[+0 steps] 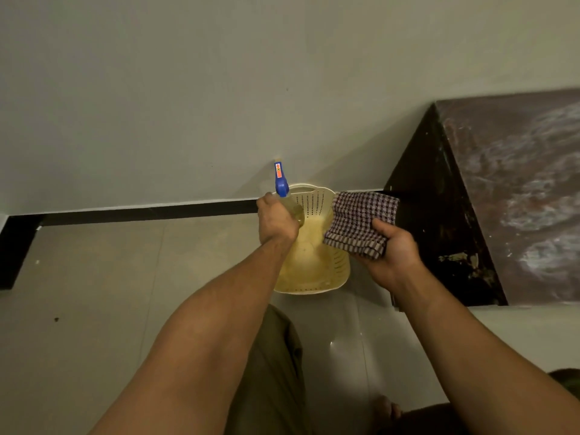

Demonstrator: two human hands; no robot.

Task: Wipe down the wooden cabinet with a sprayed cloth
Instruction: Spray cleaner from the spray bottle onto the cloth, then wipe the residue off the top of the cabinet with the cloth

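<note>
My left hand grips a clear spray bottle with a blue trigger head, held above a basket. My right hand holds a folded checked cloth, dark and white, just right of the bottle. The two hands are close together, with the cloth's face turned toward the bottle. To the right stands the dark wooden cabinet; its top is streaked with whitish smears. The cloth hangs in front of the cabinet's left side; I cannot tell whether it touches it.
A cream perforated plastic basket sits on the tiled floor below my hands, beside the cabinet. A pale wall with a dark skirting strip runs behind. My trouser leg shows at the bottom.
</note>
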